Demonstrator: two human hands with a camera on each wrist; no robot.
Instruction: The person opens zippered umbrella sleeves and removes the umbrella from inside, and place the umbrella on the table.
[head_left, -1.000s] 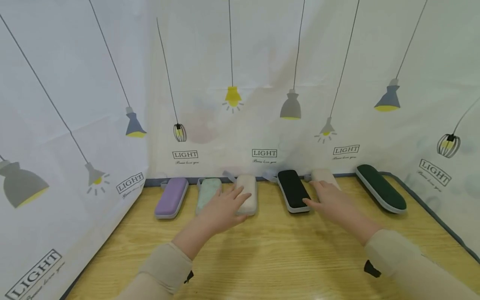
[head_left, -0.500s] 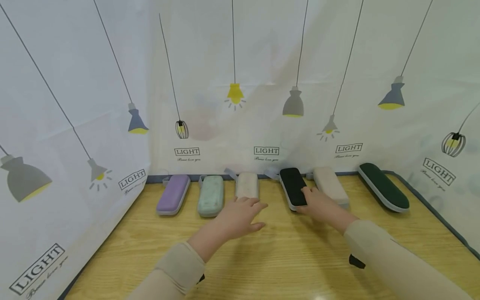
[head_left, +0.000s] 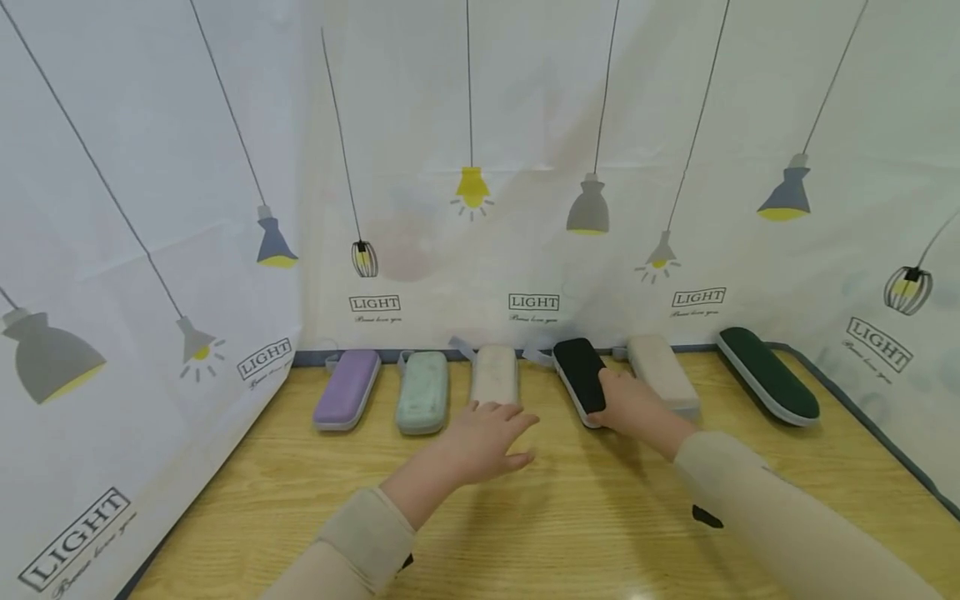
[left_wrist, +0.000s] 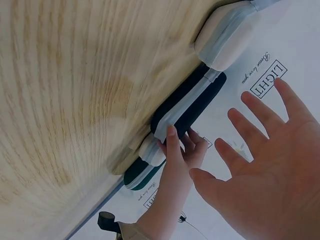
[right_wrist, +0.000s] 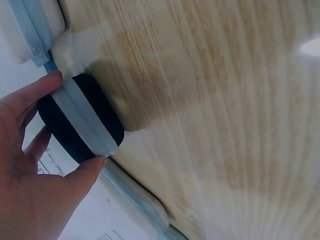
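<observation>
My right hand grips the near end of a black zip case with a grey zip band. In the right wrist view, the thumb is on one side of the case end and the fingers are on the other. Fingers spread and holding nothing, my left hand hovers over the near end of a cream zip case, hiding part of it. The left wrist view shows this open palm beside the right hand on the black case.
Left of the cream case lie a mint case and a purple case. A beige case and a long dark green case lie to the right. A lamp-print cloth stands behind the wooden table.
My right hand has moved left from over the beige case and taken hold of the black one, which has shifted slightly left. My left hand has moved right and nearer, uncovering the mint case.
</observation>
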